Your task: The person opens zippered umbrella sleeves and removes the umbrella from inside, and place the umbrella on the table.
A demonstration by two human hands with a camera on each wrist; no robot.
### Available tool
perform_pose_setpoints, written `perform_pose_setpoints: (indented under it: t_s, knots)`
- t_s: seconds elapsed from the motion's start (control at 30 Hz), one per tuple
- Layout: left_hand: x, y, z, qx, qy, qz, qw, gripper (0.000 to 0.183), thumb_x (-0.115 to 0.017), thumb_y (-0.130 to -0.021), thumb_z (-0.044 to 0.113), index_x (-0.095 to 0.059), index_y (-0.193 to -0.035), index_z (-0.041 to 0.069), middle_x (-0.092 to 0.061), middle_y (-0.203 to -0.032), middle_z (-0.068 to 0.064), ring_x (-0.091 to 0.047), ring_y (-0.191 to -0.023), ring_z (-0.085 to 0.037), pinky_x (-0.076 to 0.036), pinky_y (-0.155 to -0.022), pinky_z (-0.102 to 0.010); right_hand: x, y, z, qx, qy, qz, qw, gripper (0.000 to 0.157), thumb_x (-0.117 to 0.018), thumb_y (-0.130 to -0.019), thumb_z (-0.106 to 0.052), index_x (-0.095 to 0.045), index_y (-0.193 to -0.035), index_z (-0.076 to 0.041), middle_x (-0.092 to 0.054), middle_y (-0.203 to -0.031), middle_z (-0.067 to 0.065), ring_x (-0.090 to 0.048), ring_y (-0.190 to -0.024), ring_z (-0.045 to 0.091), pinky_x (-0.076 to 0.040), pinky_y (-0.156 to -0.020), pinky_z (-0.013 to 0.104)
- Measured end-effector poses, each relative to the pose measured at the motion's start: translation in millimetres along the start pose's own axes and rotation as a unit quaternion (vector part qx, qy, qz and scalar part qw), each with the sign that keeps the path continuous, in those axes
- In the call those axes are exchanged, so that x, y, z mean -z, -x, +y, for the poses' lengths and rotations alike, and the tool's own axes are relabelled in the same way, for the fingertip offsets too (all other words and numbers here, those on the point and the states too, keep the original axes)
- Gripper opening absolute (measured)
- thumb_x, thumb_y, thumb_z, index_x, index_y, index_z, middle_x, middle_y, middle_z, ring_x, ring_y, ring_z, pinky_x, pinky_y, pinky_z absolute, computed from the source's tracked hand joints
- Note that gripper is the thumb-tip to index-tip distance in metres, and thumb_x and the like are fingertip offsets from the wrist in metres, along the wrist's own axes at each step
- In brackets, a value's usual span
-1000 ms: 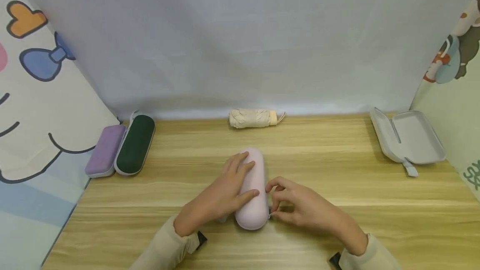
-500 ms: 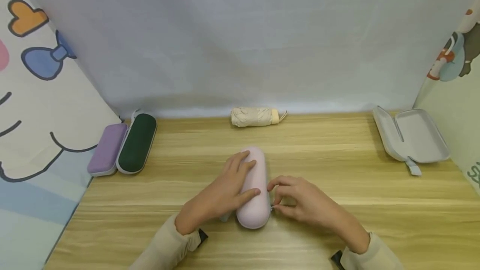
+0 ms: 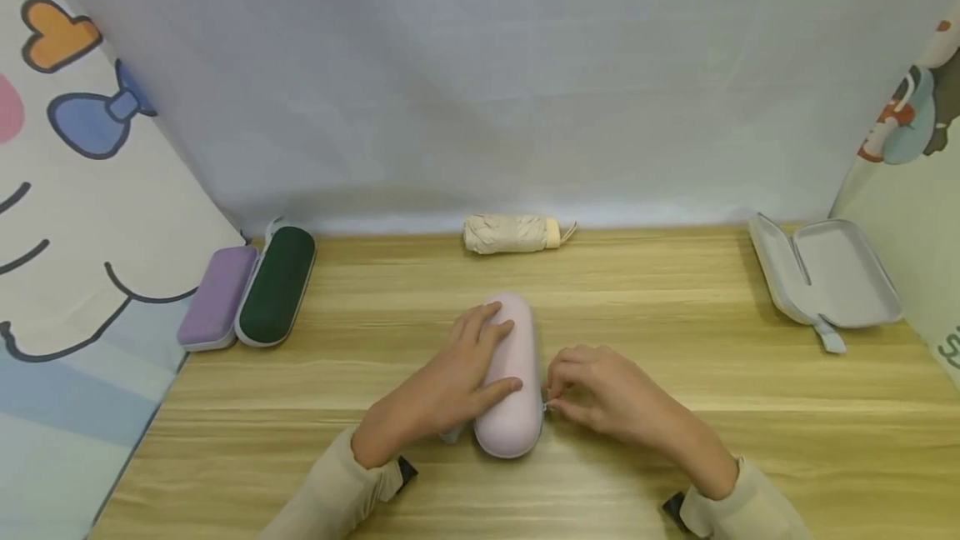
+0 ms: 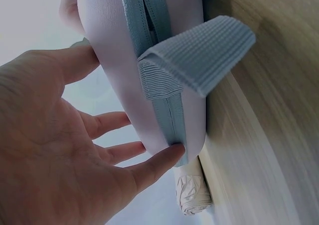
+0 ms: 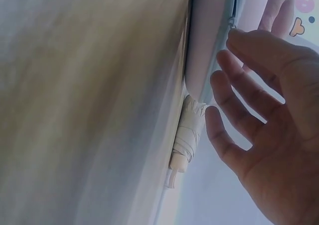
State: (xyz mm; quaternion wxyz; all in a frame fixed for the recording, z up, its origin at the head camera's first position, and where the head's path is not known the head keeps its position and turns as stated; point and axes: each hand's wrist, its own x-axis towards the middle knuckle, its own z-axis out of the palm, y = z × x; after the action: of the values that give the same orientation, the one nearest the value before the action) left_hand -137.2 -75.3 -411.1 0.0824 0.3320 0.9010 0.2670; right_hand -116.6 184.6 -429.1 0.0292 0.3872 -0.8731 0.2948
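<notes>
Right fingers [image 3: 564, 367] have drawn the zipper pull [image 3: 545, 407] along the pink case [image 3: 518, 357].

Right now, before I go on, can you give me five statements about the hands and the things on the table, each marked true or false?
1. The left hand rests on the pale pink case. True.
2. The gray case is closed. False: the gray case lies open.
3. The right hand is at the zipper pull. True.
4. The beige umbrella lies nearer the person than the pale pink case. False: the beige umbrella lies beyond it.
5. The dark green case lies beside the purple case. True.
</notes>
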Motion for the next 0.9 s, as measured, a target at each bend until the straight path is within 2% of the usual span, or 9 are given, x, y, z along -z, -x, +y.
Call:
perform_pose_setpoints:
  t_s: [0.27, 0.5, 0.9]
  knots:
    - [-0.9, 0.3, -0.7, 0.003, -0.007, -0.002, 1.0, 0.074, -0.065, -0.103, 0.039, -0.037, -0.157, -0.003, -0.02, -0.169, -0.027, -0.021, -0.156, -0.044, -0.032, -0.124, -0.057, 1.7, -2.4, 0.9, -0.016, -0.003, 0.002, 1.0, 0.018, -0.085, -0.087, -0.015, -0.07, -0.085, -0.025, -0.066, -0.088, -0.017, -0.062, -0.078, 0.001, -0.054, -0.071, 0.023]
    - [-0.9, -0.2, -0.2, 0.006, -0.006, -0.004, 1.0, 0.074, -0.064, -0.103, 0.04, -0.037, -0.158, -0.002, -0.019, -0.169, -0.026, -0.021, -0.157, -0.043, -0.032, -0.124, -0.057, 3.4, -4.9, 3.5, -0.037, 0.003, 0.0, 0.999, 0.019, -0.084, -0.087, -0.013, -0.07, -0.086, -0.025, -0.069, -0.089, -0.014, -0.064, -0.079, 0.004, -0.056, -0.072, 0.024]
    - [-1.1, -0.1, -0.9, 0.005, -0.009, -0.006, 0.9999, 0.073, -0.064, -0.104, 0.04, -0.037, -0.157, -0.002, -0.019, -0.169, -0.026, -0.022, -0.156, -0.044, -0.033, -0.123, -0.057, 4.6, -9.5, 6.8, -0.044, 0.011, -0.003, 0.999, 0.017, -0.084, -0.087, -0.013, -0.071, -0.086, -0.024, -0.07, -0.091, -0.014, -0.066, -0.08, 0.005, -0.057, -0.073, 0.024]
